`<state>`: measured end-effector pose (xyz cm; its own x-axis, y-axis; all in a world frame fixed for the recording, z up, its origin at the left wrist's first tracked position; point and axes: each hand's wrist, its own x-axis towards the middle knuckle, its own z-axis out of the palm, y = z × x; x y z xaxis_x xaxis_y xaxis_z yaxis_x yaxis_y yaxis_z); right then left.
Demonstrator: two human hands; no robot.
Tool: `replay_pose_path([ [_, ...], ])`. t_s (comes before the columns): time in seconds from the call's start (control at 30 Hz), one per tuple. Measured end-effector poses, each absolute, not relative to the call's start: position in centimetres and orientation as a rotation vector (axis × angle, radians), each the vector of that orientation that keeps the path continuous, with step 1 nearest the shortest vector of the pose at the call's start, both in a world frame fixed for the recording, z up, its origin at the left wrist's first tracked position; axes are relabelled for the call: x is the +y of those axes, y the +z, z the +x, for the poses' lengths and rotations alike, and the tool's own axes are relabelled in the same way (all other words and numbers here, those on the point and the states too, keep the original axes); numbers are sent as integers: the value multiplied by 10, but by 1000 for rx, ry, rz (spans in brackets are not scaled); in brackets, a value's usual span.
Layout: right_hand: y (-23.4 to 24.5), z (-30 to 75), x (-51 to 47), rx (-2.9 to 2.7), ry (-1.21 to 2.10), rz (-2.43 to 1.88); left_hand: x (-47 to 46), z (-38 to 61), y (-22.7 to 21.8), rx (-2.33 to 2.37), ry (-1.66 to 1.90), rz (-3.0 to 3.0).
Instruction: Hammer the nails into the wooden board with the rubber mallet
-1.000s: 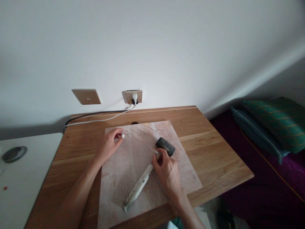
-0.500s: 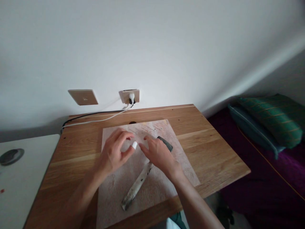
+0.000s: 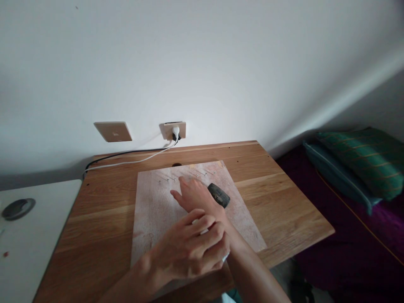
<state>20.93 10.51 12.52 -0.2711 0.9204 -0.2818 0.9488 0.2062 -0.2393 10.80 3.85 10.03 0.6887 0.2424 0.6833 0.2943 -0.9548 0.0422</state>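
Note:
My left hand [image 3: 192, 248] lies across my right wrist with its fingers curled around it. A bit of white wrapping shows by its thumb. My right hand [image 3: 195, 194] is low over a pale, worn board [image 3: 158, 206], thumb and forefinger apart, and I see nothing held in it. Past its fingertips, several thin nails [image 3: 175, 179] stand in a row along the board's far side. Just right of that hand rests the dark head of a hammer [image 3: 219, 195]. My hands and forearms hide its handle.
The board lies on a wooden table [image 3: 284, 210]. Behind it are cables [image 3: 135, 161] running to a wall socket [image 3: 179, 129]. A white surface with a dark round object [image 3: 19, 209] adjoins on the left. To the right, cushions [image 3: 362, 168] rest on purple fabric.
My left hand has moved right and toward me, from above the board onto my right wrist. My right hand has shifted slightly left, uncovering more of the hammer head.

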Motion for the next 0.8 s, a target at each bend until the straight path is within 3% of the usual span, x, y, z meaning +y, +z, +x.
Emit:
replay_pose_path([
  [0.67, 126, 215, 100, 2446, -585, 1801, 35, 103, 106, -448, -1111, -2830],
  [0.8, 123, 223, 98, 2492, -597, 1748, 44, 90, 108, -751, -1097, -2724],
])
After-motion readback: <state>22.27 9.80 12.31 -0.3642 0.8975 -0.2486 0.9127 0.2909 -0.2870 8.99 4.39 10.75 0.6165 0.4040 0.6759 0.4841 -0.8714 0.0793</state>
